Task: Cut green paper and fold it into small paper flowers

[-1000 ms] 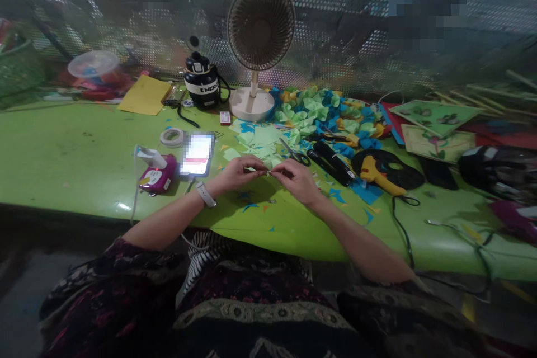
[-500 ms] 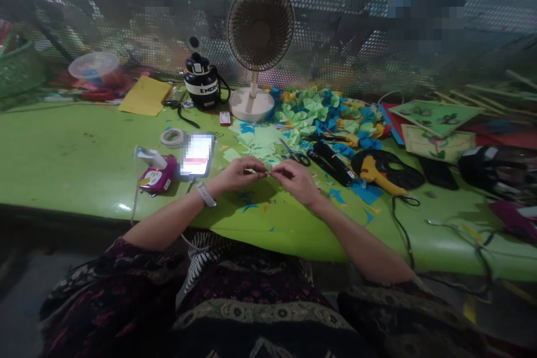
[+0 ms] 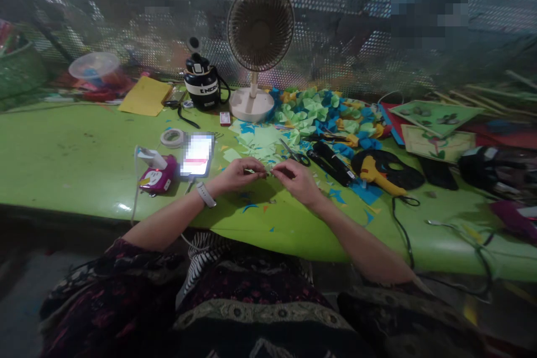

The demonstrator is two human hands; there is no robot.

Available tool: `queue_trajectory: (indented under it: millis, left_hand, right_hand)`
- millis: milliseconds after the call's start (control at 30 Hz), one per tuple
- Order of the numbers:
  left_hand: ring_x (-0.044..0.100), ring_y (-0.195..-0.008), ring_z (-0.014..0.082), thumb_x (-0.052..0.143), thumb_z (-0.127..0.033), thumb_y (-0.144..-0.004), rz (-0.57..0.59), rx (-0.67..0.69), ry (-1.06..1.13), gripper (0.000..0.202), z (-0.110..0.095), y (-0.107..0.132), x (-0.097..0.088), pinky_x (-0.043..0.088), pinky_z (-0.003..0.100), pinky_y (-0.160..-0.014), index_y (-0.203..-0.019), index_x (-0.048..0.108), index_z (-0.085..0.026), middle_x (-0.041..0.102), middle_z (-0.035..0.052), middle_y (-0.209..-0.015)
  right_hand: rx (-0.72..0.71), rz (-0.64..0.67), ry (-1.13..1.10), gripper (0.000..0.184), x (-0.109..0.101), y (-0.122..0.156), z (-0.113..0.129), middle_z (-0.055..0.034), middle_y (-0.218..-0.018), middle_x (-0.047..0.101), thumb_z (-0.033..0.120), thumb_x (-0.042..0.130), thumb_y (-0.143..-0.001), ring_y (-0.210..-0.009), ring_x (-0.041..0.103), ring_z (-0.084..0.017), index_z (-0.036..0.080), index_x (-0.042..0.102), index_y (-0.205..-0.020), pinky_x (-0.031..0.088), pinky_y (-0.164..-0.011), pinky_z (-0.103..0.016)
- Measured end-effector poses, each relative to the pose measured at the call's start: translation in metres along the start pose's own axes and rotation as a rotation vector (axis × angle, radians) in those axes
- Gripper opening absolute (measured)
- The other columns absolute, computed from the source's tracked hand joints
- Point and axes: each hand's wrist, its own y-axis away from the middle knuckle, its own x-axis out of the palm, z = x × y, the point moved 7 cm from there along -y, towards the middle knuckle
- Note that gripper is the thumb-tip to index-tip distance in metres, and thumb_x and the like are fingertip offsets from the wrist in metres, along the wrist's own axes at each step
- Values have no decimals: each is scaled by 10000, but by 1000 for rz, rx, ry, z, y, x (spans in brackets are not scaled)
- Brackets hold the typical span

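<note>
Left hand and right hand meeting fingertip to fingertip low over the green bench, both pinching a tiny pale green paper piece, detail unclear, scissors just beyond

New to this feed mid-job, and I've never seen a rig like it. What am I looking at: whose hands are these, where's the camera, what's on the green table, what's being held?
No machine here: a person works bare-handed, and the one camera sits on their head, looking forward and down. The left hand and right hand meet over the green table, pinching a small piece that is too small to identify. Nearby lie a phone, a tape roll, scissors, a yellow glue gun and a pile of folded paper. A fan stands behind.
</note>
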Motion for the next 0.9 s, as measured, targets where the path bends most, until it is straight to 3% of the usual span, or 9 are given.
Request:
queue_trajectory:
  millis: [167,533,733,900]
  left_hand:
    - [656,-836,163,683,-323,-852,-29,2,0,157,-1,0,-3,551,313,-772,-839,739,-177,715,88,-902]
    - [662,-870,165,655,-237,-892,-29,160,-25,102,-15,1,-3,546,337,-805,-913,752,-213,715,77,-911]
    - [666,-887,166,656,-225,-891,-21,157,-62,100,-15,1,-3,552,337,-821,-908,754,-218,723,76,-920]
    - [672,-893,160,636,-219,-912,-30,234,-84,113,-19,2,-2,556,321,-813,-925,747,-205,724,80,-921]
  right_hand:
    - [78,-43,-58,239,-5,2,-3,-36,-783,683,420,576,-925,-644,582,-161,204,679,-916,477,-609,-298]
    - [40,12,-41,238,-1,3,-2,-33,-774,673,439,647,-884,-610,550,-144,207,693,-910,465,-591,-295]
    - [72,2,-98,279,-1,4,-6,-22,-751,655,475,665,-867,-600,530,-139,204,694,-930,459,-581,-293]
    - [50,9,-88,279,-3,4,-2,-31,-767,667,479,656,-874,-614,539,-144,205,697,-911,448,-584,-290]
